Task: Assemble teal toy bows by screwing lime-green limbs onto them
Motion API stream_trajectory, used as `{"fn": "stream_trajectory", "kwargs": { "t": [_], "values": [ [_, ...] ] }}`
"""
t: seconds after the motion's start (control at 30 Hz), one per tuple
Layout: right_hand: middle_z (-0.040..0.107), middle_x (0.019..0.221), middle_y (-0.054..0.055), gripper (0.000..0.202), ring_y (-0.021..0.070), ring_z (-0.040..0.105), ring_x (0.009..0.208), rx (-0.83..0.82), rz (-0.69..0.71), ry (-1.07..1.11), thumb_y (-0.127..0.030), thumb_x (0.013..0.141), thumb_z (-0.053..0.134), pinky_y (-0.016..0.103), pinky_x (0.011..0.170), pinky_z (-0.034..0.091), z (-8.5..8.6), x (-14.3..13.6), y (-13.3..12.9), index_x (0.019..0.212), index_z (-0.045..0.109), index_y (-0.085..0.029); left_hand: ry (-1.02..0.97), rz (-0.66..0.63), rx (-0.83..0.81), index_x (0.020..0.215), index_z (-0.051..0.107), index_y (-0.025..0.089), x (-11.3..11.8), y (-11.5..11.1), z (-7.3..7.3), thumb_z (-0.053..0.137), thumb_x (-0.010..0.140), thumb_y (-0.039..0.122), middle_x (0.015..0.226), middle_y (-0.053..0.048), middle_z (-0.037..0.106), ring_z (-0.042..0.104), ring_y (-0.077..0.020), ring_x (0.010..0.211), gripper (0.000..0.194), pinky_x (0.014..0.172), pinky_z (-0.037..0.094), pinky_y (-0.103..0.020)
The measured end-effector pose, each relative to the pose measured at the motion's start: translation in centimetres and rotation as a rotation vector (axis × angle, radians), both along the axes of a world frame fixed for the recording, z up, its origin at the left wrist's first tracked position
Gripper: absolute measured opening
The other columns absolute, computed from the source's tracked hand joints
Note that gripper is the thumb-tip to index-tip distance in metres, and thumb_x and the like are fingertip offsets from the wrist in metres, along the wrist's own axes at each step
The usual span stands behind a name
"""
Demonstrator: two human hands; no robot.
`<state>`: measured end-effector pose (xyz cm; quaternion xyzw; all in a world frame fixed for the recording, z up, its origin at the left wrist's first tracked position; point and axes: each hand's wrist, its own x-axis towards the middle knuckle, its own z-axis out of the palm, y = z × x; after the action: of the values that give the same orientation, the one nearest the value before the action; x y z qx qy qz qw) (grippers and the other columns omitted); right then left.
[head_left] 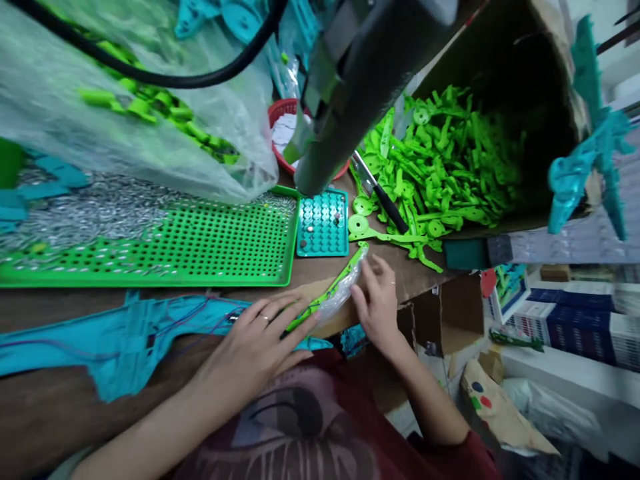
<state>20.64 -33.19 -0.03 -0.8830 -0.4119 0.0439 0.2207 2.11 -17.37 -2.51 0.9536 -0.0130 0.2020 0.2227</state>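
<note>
A long curved green part (334,288) with clear plastic along its lower side (343,293) lies at the table's front edge, over a piece of brown cardboard. My left hand (270,330), with a ring on it, rests over the part's lower left end, its fingers stretched out and spread. At the part's upper right end is my right hand (377,303), fingers bent and thumb apart, the fingertips touching the plastic. Left of my left hand lies a large teal plastic piece (165,327) with thin wires along it.
Behind are a green perforated tray (230,243) of small metal pieces, a teal tray (323,223), a red basket (285,107) and a black-handled tool (390,207). Green parts (440,160) spill from a cardboard box (540,67). A dark post (370,87) hangs over the table.
</note>
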Motion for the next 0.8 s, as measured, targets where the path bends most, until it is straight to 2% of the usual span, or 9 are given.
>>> {"fn": "stream_trajectory", "kwargs": {
  "t": [0.07,0.13,0.23,0.33,0.43,0.53,0.67,0.73,0.8],
  "values": [
    [0.048,0.152,0.018,0.046,0.033,0.043,0.137,-0.103,0.136,-0.145,-0.03,0.099,0.048,0.055,0.111,0.042,-0.3,0.9,0.1,0.142,0.052,-0.014,-0.014,0.003,-0.001,0.125,0.066,0.019,0.1,0.1,-0.4,0.054,0.1,0.035,0.123,-0.014,0.069,0.062,-0.0322,0.114,0.031,0.095,0.047,-0.047],
    [0.048,0.153,0.017,0.048,0.0337,0.039,0.139,-0.159,0.191,-0.201,-0.031,0.1,0.046,0.053,0.112,0.041,-0.4,1.3,0.4,0.143,0.052,-0.01,-0.023,0.002,0.002,0.125,0.066,0.022,0.1,0.1,-0.8,0.05,0.102,0.038,0.124,-0.012,0.069,0.061,-0.0306,0.116,0.032,0.095,0.047,-0.045],
    [0.047,0.155,0.019,0.052,0.0354,0.039,0.139,-0.205,0.182,-0.181,-0.037,0.1,0.047,0.052,0.113,0.04,-0.3,1.1,0.9,0.141,0.054,-0.005,-0.024,-0.016,0.029,0.126,0.065,0.022,0.1,0.2,-1.3,0.045,0.103,0.041,0.124,-0.013,0.069,0.062,-0.0302,0.116,0.036,0.093,0.047,-0.044],
    [0.04,0.158,0.023,0.063,0.0361,0.038,0.139,-0.234,0.171,-0.115,-0.044,0.097,0.051,0.055,0.115,0.037,0.1,0.5,0.6,0.145,0.048,-0.003,-0.027,-0.025,0.05,0.13,0.064,0.024,0.0,0.5,-1.5,0.045,0.103,0.045,0.123,-0.014,0.069,0.064,-0.0319,0.112,0.039,0.089,0.047,-0.044],
    [0.041,0.159,0.017,0.063,0.0325,0.037,0.142,-0.287,0.215,-0.135,-0.05,0.098,0.05,0.051,0.114,0.039,1.0,1.1,-0.3,0.148,0.046,-0.011,-0.064,-0.036,0.069,0.13,0.064,0.026,0.1,0.9,-1.5,0.043,0.103,0.048,0.121,-0.013,0.07,0.066,-0.0315,0.106,0.041,0.085,0.048,-0.043],
    [0.06,0.143,0.008,0.041,0.0219,0.053,0.127,-0.42,0.237,-0.277,-0.042,0.104,0.04,0.034,0.104,0.046,2.3,4.3,-0.5,0.133,0.061,-0.021,-0.105,-0.084,0.098,0.13,0.064,0.024,0.5,1.3,-1.4,0.041,0.102,0.053,0.12,-0.014,0.07,0.067,-0.0312,0.102,0.046,0.085,0.049,-0.043],
    [0.065,0.125,0.018,0.035,0.0246,0.06,0.11,-0.466,0.148,-0.423,-0.02,0.104,0.036,0.034,0.087,0.049,4.0,10.4,1.2,0.126,0.062,-0.011,-0.101,-0.121,0.126,0.131,0.063,0.024,0.9,1.6,-1.5,0.045,0.102,0.049,0.12,-0.014,0.069,0.067,-0.0308,0.1,0.043,0.085,0.051,-0.045],
    [0.066,0.118,0.016,0.03,0.0234,0.062,0.101,-0.48,0.216,-0.453,-0.015,0.102,0.039,0.03,0.075,0.047,4.8,12.4,2.2,0.115,0.066,-0.013,-0.07,-0.114,0.125,0.134,0.06,0.026,0.7,1.5,-1.1,0.045,0.102,0.049,0.124,-0.014,0.068,0.066,-0.0318,0.106,0.043,0.09,0.051,-0.049],
    [0.067,0.111,0.015,0.031,0.0212,0.062,0.091,-0.488,0.297,-0.486,-0.01,0.101,0.037,0.029,0.067,0.043,5.6,12.9,2.6,0.103,0.067,-0.013,-0.05,-0.058,0.09,0.139,0.056,0.027,-0.2,1.1,-0.1,0.049,0.1,0.048,0.134,-0.014,0.063,0.062,-0.0339,0.12,0.045,0.102,0.047,-0.054]
  ]
}}
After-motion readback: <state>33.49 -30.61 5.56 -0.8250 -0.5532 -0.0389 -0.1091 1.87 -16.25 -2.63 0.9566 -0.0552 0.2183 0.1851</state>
